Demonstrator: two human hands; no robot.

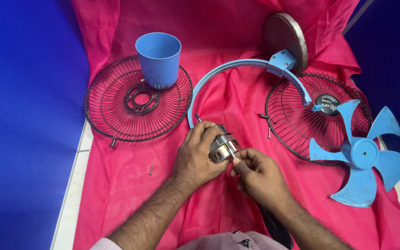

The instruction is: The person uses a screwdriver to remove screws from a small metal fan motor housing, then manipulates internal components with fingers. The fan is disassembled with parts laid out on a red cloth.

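My left hand (pixel 196 155) grips a small silver fan motor (pixel 222 147) low over the pink cloth (pixel 237 92). My right hand (pixel 258 172) pinches a small metal part, perhaps a screw, against the motor's side; the fingers hide most of it. A blue curved fan bracket (pixel 230 67) arches just behind the motor, fixed to a round brown base (pixel 284 37). A blue fan blade (pixel 363 153) lies at the right, over a black wire grille (pixel 297 115).
A second black wire grille (pixel 116 109) lies at the left with a blue plastic motor cover (pixel 159 58) standing on it. Loose screws (pixel 151 169) lie on the cloth. Blue walls flank the cloth, and a white table edge (pixel 72 185) shows at the left.
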